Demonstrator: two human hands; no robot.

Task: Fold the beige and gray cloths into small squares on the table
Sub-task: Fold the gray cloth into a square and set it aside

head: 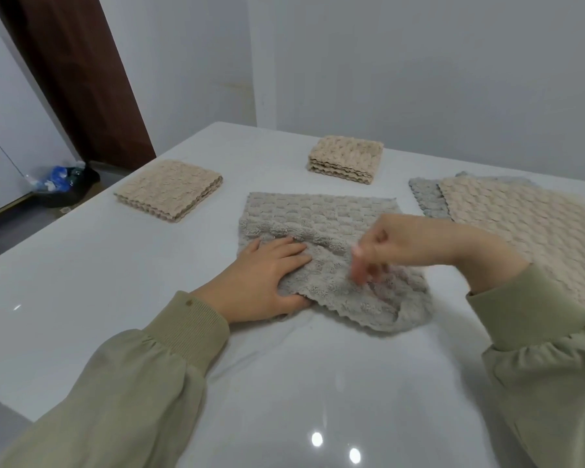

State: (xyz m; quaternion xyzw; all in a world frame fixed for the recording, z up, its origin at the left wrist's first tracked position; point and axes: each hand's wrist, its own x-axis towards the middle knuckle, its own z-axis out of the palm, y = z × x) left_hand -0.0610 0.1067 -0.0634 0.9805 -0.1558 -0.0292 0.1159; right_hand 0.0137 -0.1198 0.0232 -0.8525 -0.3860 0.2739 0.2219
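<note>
Two hands work one gray cloth [318, 217] in the middle of the glossy white desk [81, 271]. The left hand [264, 282] lies flat, fingers spread wide, pressing the cloth's near-left part down — its thumb sits at the scalloped near edge, where a flap is folded over. The right hand [395, 248] hovers just right of the left one, over the same cloth, fingers curled downward and blurred; whether they pinch the fabric or only touch it cannot be told. The cloth is rumpled between the two hands and bunched into a fold below the right hand, while its far half lies flat beyond the fingertips.

Beyond the left hand and off to its left sits a folded beige stack [169, 189], well apart from the gray cloth. Straight past both hands, farther back, is a smaller folded beige square [347, 157]. Beyond the right wrist, an unfolded beige cloth [527, 228] lies spread — it covers most of another gray cloth [426, 197], whose edge shows at its left and far sides. Both arms wear olive-green sleeves [142, 366] with ribbed cuffs.
</note>
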